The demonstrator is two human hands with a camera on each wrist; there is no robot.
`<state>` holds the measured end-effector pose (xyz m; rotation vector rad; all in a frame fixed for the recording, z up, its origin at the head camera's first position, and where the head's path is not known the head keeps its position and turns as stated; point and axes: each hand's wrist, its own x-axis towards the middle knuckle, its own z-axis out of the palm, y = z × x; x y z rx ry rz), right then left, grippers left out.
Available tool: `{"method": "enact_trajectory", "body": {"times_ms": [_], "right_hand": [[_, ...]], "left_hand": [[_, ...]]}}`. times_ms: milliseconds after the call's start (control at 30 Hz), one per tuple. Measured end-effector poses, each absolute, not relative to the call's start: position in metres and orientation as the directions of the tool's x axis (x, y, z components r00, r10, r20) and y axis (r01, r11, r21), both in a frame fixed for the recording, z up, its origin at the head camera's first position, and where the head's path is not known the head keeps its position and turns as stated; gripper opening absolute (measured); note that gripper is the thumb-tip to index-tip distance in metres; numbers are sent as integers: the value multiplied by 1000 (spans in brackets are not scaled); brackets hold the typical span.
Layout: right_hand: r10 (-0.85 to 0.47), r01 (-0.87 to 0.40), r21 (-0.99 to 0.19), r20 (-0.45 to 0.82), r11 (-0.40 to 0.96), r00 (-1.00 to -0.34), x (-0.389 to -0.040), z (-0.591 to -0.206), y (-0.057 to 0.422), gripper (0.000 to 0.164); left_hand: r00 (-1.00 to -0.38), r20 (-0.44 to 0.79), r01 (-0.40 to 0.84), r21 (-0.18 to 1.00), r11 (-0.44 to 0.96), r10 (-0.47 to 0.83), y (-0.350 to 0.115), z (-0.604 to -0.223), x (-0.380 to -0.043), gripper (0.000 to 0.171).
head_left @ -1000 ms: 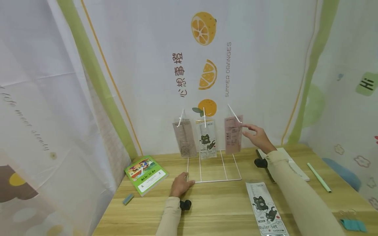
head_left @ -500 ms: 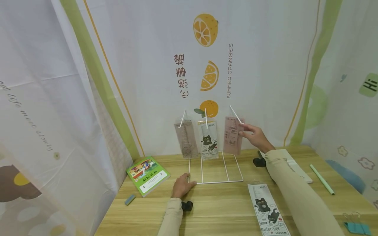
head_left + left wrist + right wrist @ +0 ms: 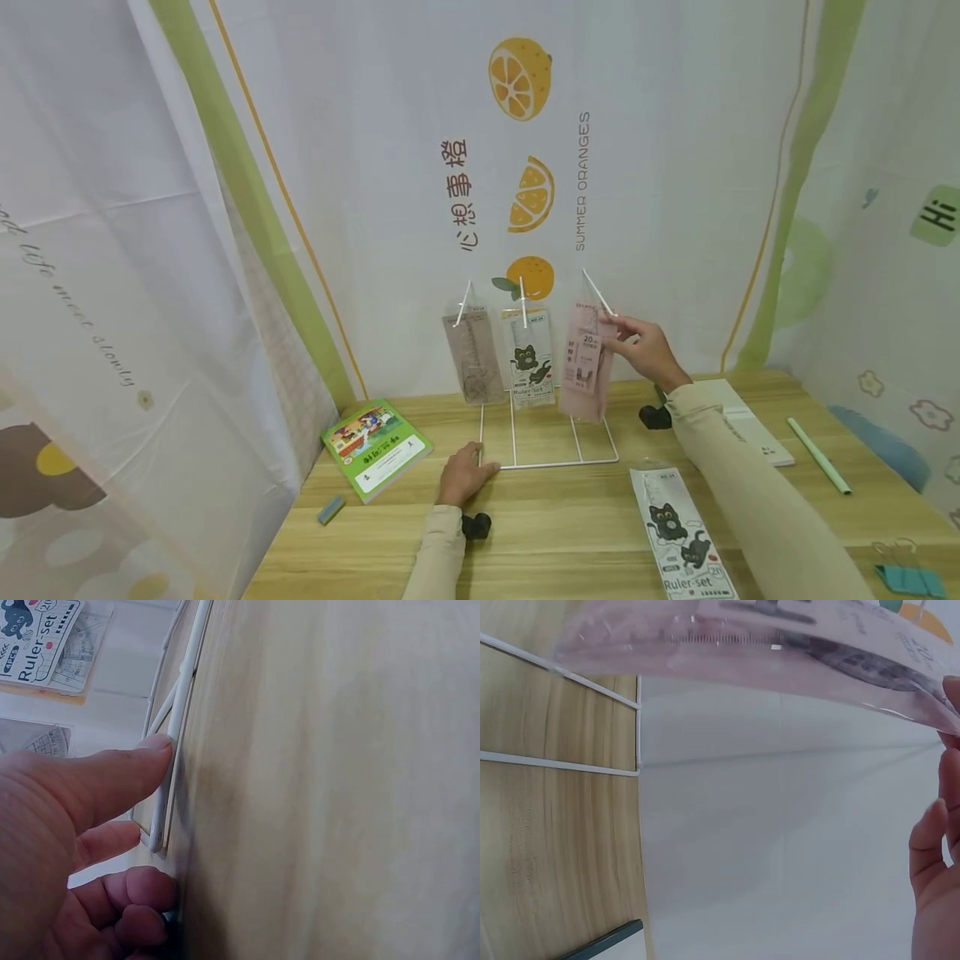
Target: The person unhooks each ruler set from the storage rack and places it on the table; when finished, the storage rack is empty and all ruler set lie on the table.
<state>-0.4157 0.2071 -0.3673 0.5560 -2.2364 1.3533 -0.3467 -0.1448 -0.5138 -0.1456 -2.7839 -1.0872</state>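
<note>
My right hand (image 3: 651,350) pinches the upper right edge of a pink ruler pack (image 3: 579,367), which hangs at the right hook of a white wire rack (image 3: 558,464). In the right wrist view the pack (image 3: 742,656) bulges with its lower end swung outward. With thumb and forefinger, my left hand (image 3: 463,475) grips the front left corner of the rack's base; the wire (image 3: 178,712) lies under the thumb. A black-cat ruler-set pack (image 3: 531,358) hangs on the middle hook, and a greyish ruler pack (image 3: 474,358) on the left one.
Another black-cat ruler-set pack (image 3: 681,533) lies on the table (image 3: 540,533). At left are a green book (image 3: 377,450) and an eraser (image 3: 331,510). At right lie a notebook (image 3: 753,429), a pale green stick (image 3: 819,456) and a teal binder clip (image 3: 910,579). A curtain (image 3: 660,167) hangs behind.
My right fingers went from touching the pink pack's edge to pinching it. The pack's lower end has swung forward and slightly left. My left hand stays at the rack's corner.
</note>
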Motion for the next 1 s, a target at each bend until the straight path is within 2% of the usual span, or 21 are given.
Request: {"method": "enact_trajectory", "body": {"times_ms": [267, 567, 800, 1000], "right_hand": [[-103, -628, -670, 647, 396, -755, -409, -371, 209, 39], [-107, -602, -705, 612, 376, -784, -397, -370, 210, 40], [-137, -602, -730, 594, 324, -793, -362, -348, 204, 40], [-120, -590, -739, 587, 324, -801, -361, -355, 206, 40]], "left_hand": [[-985, 170, 142, 657, 741, 38, -144, -514, -345, 52], [-985, 167, 145, 652, 744, 45, -143, -513, -346, 52], [-985, 168, 146, 654, 743, 45, -142, -513, -346, 53], [-985, 168, 143, 653, 744, 41, -143, -513, -346, 53]]}}
